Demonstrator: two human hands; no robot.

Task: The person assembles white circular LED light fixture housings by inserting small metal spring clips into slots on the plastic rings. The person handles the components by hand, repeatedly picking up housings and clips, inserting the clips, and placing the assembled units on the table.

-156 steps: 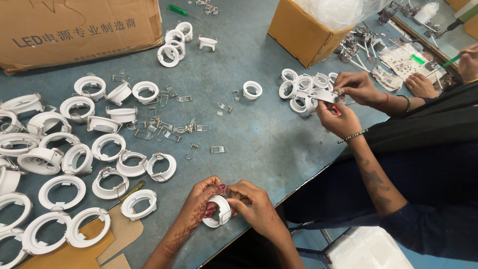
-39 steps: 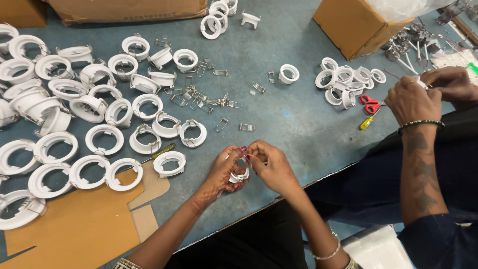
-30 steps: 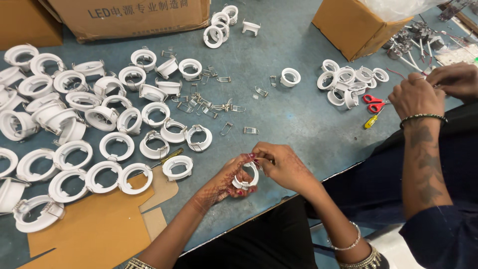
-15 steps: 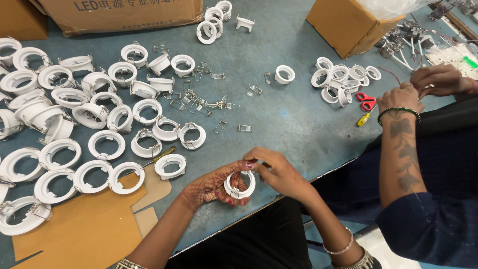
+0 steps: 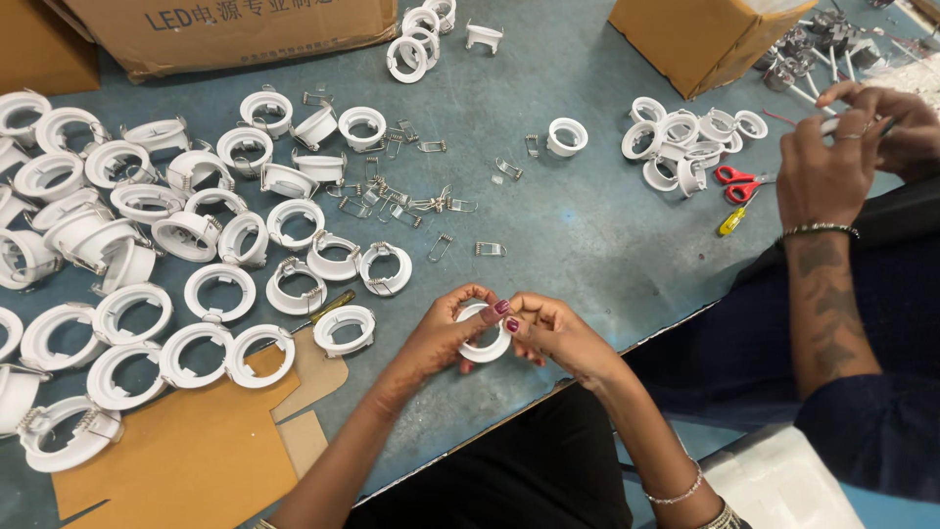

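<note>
Both hands, left hand [image 5: 441, 338] and right hand [image 5: 558, 333], clamp one white ring [image 5: 485, 345] near the table [image 5: 587, 225] front edge; brown cardboard boxes [image 5: 235, 29] stand along the far edge

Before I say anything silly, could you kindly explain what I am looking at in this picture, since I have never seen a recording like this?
There is no machine here: a camera worn on a person's head looks down at their own two bare hands. The left hand and right hand together hold one white plastic ring over a blue-grey table. To the left lie many more white rings, some on flat brown cardboard. Small metal spring clips are scattered in the middle, with cardboard boxes at the far edge. At the right, a co-worker's hands work near red scissors and a yellow screwdriver.
</note>
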